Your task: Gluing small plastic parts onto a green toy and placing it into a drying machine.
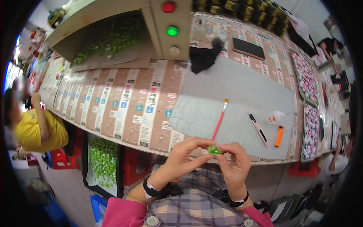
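Just past the table's near edge, my left hand (184, 158) and my right hand (235, 165) meet around a small shiny green piece (214, 150). Thumb and fingertips of both hands pinch it from either side, and they cover part of it, so its exact kind is unclear. Beyond the hands, a thin brush (219, 122) with a red handle lies on a grey sheet (234, 89), bristles pointing away. To its right are a pink and black pen (258, 130), a small white bottle (276, 117) and an orange stick-like item (279, 136).
A beige box-shaped machine (171, 45) with round buttons stands at back left, green pieces under its hood. A black cloth (202, 59) and a phone (248, 48) lie farther back. Filled trays (302, 147) line the right. A crate (119, 170) of green pieces sits low left. Other people are nearby.
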The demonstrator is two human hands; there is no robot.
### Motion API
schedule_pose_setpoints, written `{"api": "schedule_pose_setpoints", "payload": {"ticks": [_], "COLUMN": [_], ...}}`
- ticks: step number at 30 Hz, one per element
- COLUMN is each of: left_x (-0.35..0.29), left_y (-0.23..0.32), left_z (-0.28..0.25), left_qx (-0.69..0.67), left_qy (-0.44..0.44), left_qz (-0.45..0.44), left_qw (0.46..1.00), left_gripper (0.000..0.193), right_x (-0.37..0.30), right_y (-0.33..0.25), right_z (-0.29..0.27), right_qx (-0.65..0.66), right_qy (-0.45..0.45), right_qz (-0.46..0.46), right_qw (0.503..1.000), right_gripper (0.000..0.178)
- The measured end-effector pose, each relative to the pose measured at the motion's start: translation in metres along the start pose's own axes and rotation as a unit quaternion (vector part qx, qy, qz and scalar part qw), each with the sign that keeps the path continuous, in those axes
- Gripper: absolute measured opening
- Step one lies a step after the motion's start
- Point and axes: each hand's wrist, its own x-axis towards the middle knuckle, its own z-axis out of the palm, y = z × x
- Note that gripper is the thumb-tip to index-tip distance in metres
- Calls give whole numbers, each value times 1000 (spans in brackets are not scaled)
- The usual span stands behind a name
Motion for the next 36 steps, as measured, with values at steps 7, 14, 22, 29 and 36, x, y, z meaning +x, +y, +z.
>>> {"api": "schedule_pose_setpoints", "payload": {"ticks": [7, 14, 22, 29, 36], "left_x": [-7, -8, -7, -6, -5], "left_y": [-2, 0, 2, 4, 9], "left_z": [8, 9, 9, 8, 8], "left_qx": [-79, -113, -94, -93, -220], "left_qy": [-1, -10, -26, -41, -85], "left_qz": [-25, -46, -29, -23, -111], "left_qw": [997, 992, 995, 995, 965], "left_gripper": [30, 33, 33, 34, 35], "right_x": [-2, -2, -2, -2, -2], "right_y": [-2, -3, -3, -4, -5], "right_z": [-10, -11, -14, -15, -15], "right_qx": [-31, -35, -42, -54, -45], "right_qy": [-10, -17, -12, -5, -13], "right_qz": [-40, -47, -55, -64, -74], "right_qw": [999, 998, 998, 996, 996], "right_gripper": [19, 19, 17, 16, 16]}}
